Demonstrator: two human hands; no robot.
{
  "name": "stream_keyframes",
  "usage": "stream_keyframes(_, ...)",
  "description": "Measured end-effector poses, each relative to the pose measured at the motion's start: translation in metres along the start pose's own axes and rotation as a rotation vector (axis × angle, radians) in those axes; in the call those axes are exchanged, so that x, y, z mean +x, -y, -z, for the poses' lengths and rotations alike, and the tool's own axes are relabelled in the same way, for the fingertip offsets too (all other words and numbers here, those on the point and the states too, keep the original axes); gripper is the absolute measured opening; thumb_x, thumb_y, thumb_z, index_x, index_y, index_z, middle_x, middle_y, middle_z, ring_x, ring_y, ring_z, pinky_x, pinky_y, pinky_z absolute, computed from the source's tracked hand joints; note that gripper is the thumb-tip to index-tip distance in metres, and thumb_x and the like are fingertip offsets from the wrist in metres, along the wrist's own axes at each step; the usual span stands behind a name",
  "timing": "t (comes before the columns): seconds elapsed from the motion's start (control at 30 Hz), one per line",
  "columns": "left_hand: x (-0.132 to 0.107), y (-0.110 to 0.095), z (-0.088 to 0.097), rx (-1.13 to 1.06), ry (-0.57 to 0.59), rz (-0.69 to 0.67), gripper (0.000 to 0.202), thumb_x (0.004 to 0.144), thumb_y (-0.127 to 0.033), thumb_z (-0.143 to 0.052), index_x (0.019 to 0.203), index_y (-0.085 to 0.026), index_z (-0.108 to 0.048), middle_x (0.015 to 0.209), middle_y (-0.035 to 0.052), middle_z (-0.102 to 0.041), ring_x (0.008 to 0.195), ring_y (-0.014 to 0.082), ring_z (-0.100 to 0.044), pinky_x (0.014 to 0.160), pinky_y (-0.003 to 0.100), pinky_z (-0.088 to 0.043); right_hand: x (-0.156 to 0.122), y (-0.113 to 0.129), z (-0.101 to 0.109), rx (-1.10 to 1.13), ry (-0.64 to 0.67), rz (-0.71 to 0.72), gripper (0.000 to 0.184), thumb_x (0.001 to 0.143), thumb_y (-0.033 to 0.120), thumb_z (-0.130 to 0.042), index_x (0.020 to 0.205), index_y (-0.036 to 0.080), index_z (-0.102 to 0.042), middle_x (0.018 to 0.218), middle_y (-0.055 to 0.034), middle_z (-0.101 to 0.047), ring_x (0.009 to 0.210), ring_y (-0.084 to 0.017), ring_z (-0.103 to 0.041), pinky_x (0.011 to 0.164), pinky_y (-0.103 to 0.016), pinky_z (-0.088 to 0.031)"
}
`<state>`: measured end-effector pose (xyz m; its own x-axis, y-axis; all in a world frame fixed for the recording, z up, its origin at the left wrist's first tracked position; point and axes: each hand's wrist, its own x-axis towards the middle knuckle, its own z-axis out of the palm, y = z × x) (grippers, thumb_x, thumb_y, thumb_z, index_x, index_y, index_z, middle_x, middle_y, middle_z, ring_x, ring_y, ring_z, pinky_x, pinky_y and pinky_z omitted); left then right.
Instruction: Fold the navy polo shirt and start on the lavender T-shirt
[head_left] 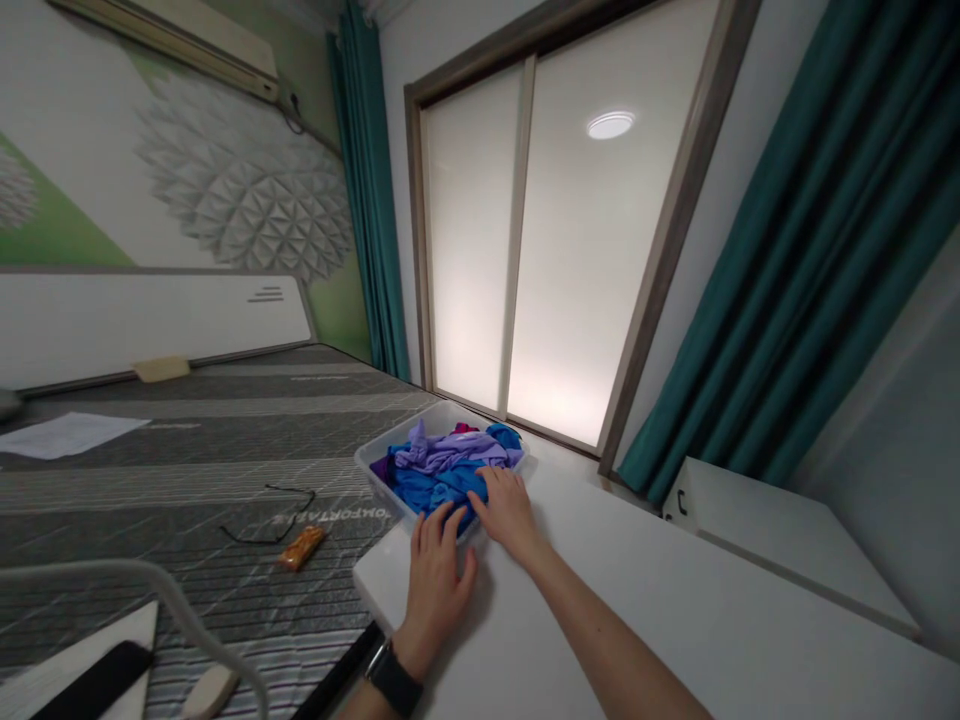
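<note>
A clear plastic bin [373, 455] full of blue and purple clothes [448, 462] sits at the far end of a white table [645, 610]. My left hand [437, 578] lies flat on the table with fingers stretched out, its fingertips at the bin's near edge. A dark watch is on that wrist. My right hand [508, 505] rests open on the blue cloth at the bin's near right corner, fingers spread.
A grey striped mattress [225, 440] lies to the left with glasses [270, 512], an orange snack bar [302, 546] and a sheet of paper [69, 434] on it. Frosted sliding doors and teal curtains stand behind. A white cabinet [780, 535] is at right.
</note>
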<state>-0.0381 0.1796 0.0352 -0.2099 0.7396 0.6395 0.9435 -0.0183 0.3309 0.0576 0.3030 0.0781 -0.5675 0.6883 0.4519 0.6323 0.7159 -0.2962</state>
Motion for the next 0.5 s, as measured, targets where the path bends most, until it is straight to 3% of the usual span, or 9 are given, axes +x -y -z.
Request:
stream_keyframes(0.17, -0.001, 0.003, -0.008, 0.000, 0.004, 0.053, 0.056, 0.085, -0.020, -0.048, 0.141, -0.020, -0.038, 0.143, 0.0139, -0.040, 0.134, 0.0315, -0.037, 0.109, 0.055, -0.033, 0.012, -0.004, -0.004, -0.118, 0.063, -0.034, 0.018, 0.095, 0.020, -0.043, 0.097, 0.019, -0.061, 0.103, -0.0102, -0.064, 0.102, -0.026, -0.054, 0.087, -0.038, -0.038)
stream_keyframes(0.33, -0.001, 0.003, -0.010, 0.021, 0.027, 0.023, 0.064, 0.085, -0.017, -0.047, 0.147, -0.019, -0.029, 0.149, 0.0160, -0.032, 0.140, 0.0330, -0.028, 0.113, 0.059, -0.024, 0.007, -0.021, 0.012, -0.055, 0.027, -0.005, 0.021, 0.097, 0.021, -0.038, 0.095, 0.019, -0.059, 0.101, -0.0078, -0.063, 0.097, -0.022, -0.054, 0.083, -0.033, -0.038)
stream_keyframes(0.5, -0.002, 0.005, -0.012, -0.015, 0.026, 0.039, 0.063, 0.086, -0.017, -0.046, 0.147, -0.019, -0.029, 0.149, 0.0158, -0.032, 0.140, 0.0317, -0.029, 0.115, 0.057, -0.022, 0.016, -0.029, 0.016, -0.058, 0.094, 0.045, 0.022, 0.094, 0.019, -0.041, 0.099, 0.020, -0.063, 0.104, -0.0080, -0.062, 0.101, -0.022, -0.052, 0.087, -0.034, -0.038)
